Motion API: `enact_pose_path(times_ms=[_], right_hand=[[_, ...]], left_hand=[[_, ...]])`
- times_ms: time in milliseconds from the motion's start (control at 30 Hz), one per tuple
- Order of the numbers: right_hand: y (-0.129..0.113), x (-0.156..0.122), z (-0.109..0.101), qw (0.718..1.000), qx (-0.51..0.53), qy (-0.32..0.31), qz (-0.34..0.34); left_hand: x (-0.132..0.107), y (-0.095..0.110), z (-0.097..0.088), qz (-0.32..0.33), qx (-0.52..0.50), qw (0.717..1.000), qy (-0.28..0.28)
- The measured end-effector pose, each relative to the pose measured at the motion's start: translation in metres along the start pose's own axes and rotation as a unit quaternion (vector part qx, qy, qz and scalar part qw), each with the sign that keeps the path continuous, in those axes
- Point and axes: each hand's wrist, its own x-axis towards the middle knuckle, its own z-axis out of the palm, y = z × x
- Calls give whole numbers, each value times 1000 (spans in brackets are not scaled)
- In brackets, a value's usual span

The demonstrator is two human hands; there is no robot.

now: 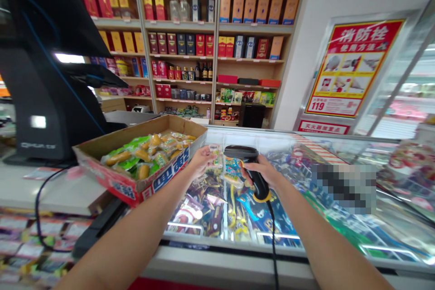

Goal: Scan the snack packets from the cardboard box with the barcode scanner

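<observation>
The cardboard box (159, 181) blocks the left hand (204, 161) leftward; open space lies above the freezer's glass top (238, 136).

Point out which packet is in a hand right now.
The small packet in the left hand, just in front of the scanner in the right hand. The other packets lie in the cardboard box or the freezer.

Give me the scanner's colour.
Black, with a yellow collar at the base of the scanner; it shows best in the head view.
</observation>
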Motion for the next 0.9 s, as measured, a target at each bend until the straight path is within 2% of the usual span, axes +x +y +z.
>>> enact_pose_path(times_ms=[233, 500, 767, 900], right_hand=[[3, 1, 2, 1000, 6, -6, 3], [7, 2, -1, 1000, -12, -12, 6], [2, 0, 3, 1000, 3, -6, 15], [5, 1, 6, 1000, 7, 6, 26]], left_hand=[[-6, 3, 7, -31, -2, 999, -16], [-4, -2, 5, -24, 35, 999, -9], [-4, 1, 6, -16, 18, 1000, -10], [-4, 0, 6, -14, 10, 1000, 7]])
